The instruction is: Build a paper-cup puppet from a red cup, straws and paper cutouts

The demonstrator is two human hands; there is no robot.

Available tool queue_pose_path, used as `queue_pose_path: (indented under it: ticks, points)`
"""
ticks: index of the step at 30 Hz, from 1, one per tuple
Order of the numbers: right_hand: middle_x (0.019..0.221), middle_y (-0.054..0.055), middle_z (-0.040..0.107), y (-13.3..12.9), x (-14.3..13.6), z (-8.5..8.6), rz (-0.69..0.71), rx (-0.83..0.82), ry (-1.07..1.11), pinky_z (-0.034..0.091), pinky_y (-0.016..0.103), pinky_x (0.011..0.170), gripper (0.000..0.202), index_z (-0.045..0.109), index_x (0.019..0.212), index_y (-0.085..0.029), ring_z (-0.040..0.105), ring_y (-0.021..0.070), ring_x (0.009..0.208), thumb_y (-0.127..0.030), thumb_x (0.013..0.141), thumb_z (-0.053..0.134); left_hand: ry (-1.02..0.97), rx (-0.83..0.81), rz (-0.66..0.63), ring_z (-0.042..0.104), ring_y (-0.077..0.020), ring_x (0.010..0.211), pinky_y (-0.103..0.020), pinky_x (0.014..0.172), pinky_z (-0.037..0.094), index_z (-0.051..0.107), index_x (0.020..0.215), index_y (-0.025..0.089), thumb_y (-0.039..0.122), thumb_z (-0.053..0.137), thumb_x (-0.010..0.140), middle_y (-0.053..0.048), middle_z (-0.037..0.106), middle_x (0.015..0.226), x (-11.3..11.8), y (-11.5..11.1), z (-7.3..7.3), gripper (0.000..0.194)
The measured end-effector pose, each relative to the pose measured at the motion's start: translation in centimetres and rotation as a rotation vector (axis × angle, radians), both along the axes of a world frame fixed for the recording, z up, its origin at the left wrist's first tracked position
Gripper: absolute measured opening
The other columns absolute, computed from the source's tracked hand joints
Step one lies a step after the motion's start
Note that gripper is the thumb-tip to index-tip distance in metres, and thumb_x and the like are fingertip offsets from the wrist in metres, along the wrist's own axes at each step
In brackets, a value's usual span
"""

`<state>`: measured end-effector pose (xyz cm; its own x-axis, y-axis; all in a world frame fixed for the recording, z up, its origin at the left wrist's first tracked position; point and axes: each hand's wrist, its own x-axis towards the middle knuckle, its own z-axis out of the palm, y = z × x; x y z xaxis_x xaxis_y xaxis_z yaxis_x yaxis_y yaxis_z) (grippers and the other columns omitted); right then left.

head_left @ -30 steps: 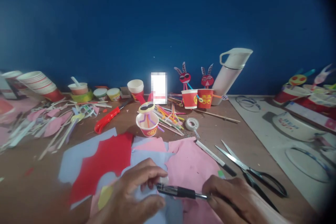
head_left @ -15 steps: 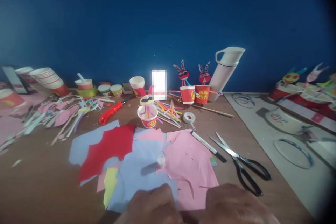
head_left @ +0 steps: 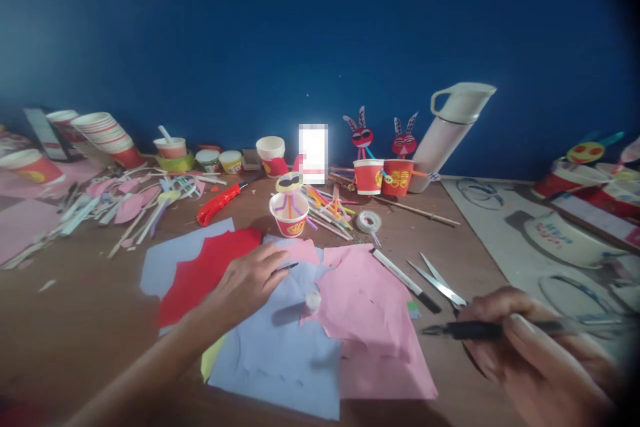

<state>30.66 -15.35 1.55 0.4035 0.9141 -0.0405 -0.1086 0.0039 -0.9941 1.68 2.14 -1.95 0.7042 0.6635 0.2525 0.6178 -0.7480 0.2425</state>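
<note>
1. Fingers of the right hand [head_left: 545,350] close around the pen [head_left: 475,330], right of the pink paper [head_left: 367,313].
2. Hands have parted—left hand [head_left: 250,280] pinches a dark piece [head_left: 289,266], probably the cap.
3. Bare-tipped, the pen looks usable.

Dim, cool light; the plain dark-blue wall [head_left: 250,33] is palest at left. Glare rings a pixelated white rectangle [head_left: 314,153] — a small white cylinder [head_left: 313,300] throws its shadow leftward — and the right hand [head_left: 555,360] is blurred (right-hand corners go black).
</note>
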Motion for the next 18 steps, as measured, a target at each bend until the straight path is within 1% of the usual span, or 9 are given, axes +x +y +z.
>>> queue_pose_path:
  ticks: [2, 4, 7, 9, 10, 13, 15, 16, 18]
  points:
    - [0.06, 0.001, 0.056, 0.9, -0.3, -0.1, 0.006, -0.047, -0.019, 0.041, 0.025, 0.046, 0.02, 0.065, 0.08, -0.022, 0.049, 0.0137, 0.051, -0.041, 0.085, 0.06, 0.044, 0.023, -0.025, 0.061, -0.0186, 0.087, -0.026, 0.067, 0.049, 0.064, 0.106, 0.021, 0.02, 0.047, 0.091, -0.006, 0.064, 0.099, 0.5, 0.8, -0.9, 0.023]
    - [0.057, 0.001, 0.055, 1.5, -0.2, -0.3, 0.033, -0.066, -0.072, 0.042, 0.024, 0.046, 0.021, 0.066, 0.078, -0.021, 0.05, 0.0138, 0.05, -0.042, 0.084, 0.063, 0.07, 0.052, -0.029, 0.058, -0.0201, 0.09, -0.029, 0.071, 0.048, 0.065, 0.105, 0.021, 0.013, 0.044, 0.09, -0.007, 0.064, 0.104, 0.6, 1.0, -1.2, 0.027]
    - [0.056, 0.002, 0.057, 2.3, 0.4, -1.0, 0.16, -0.051, -0.145, 0.044, 0.022, 0.042, 0.021, 0.068, 0.079, -0.021, 0.051, 0.0132, 0.047, -0.04, 0.084, 0.061, 0.079, 0.087, -0.005, 0.055, -0.023, 0.092, -0.035, 0.074, 0.049, 0.065, 0.106, 0.018, 0.002, 0.039, 0.086, -0.01, 0.064, 0.108, 0.4, 1.2, -1.3, 0.037]
    - [0.056, 0.002, 0.057, 2.9, 0.7, -1.4, 0.246, -0.062, -0.195, 0.046, 0.022, 0.042, 0.021, 0.069, 0.08, -0.021, 0.053, 0.0141, 0.047, -0.039, 0.085, 0.06, 0.065, 0.104, 0.005, 0.054, -0.0255, 0.098, -0.039, 0.076, 0.05, 0.064, 0.107, 0.016, -0.001, 0.037, 0.083, -0.012, 0.064, 0.112, 0.4, 1.3, -1.3, 0.04]
    - [0.056, 0.003, 0.057, 3.3, 0.7, -1.6, 0.257, -0.077, -0.214, 0.047, 0.023, 0.043, 0.02, 0.069, 0.081, -0.02, 0.055, 0.0149, 0.048, -0.038, 0.085, 0.06, 0.055, 0.116, 0.011, 0.053, -0.0265, 0.102, -0.04, 0.078, 0.05, 0.063, 0.108, 0.016, -0.002, 0.036, 0.082, -0.012, 0.063, 0.113, 0.5, 1.2, -1.3, 0.041]
    - [0.059, 0.002, 0.059, 4.2, 0.0, -1.6, 0.207, -0.134, -0.206, 0.049, 0.023, 0.048, 0.019, 0.066, 0.086, -0.021, 0.058, 0.0164, 0.053, -0.039, 0.085, 0.059, -0.054, 0.081, 0.011, 0.053, -0.0241, 0.104, -0.041, 0.087, 0.048, 0.061, 0.108, 0.015, 0.004, 0.04, 0.085, -0.011, 0.064, 0.109, 0.7, 0.0, -0.8, 0.032]
    - [0.066, 0.002, 0.062, 5.0, -0.7, -1.4, 0.228, -0.163, -0.219, 0.05, 0.023, 0.051, 0.019, 0.064, 0.091, -0.022, 0.061, 0.017, 0.059, -0.039, 0.087, 0.056, -0.251, -0.08, 0.0, 0.057, -0.0208, 0.098, -0.036, 0.087, 0.048, 0.059, 0.108, 0.018, 0.016, 0.052, 0.086, -0.008, 0.066, 0.102, 1.0, -1.5, -0.4, 0.023]
    - [0.07, 0.003, 0.063, 5.4, -1.0, -1.2, 0.263, -0.17, -0.266, 0.05, 0.024, 0.053, 0.019, 0.063, 0.092, -0.023, 0.062, 0.0172, 0.062, -0.039, 0.088, 0.055, -0.323, -0.131, 0.008, 0.059, -0.0206, 0.095, -0.033, 0.082, 0.05, 0.058, 0.108, 0.02, 0.02, 0.057, 0.085, -0.007, 0.066, 0.099, 1.2, -2.3, -0.2, 0.024]
    - [0.074, 0.003, 0.063, 6.3, -1.5, -0.9, 0.364, -0.169, -0.414, 0.051, 0.024, 0.057, 0.018, 0.063, 0.092, -0.022, 0.062, 0.0173, 0.067, -0.036, 0.089, 0.052, -0.41, -0.229, -0.051, 0.06, -0.0188, 0.082, -0.031, 0.072, 0.05, 0.057, 0.109, 0.022, 0.025, 0.063, 0.081, -0.003, 0.065, 0.088, 1.6, -3.6, 0.1, 0.029]
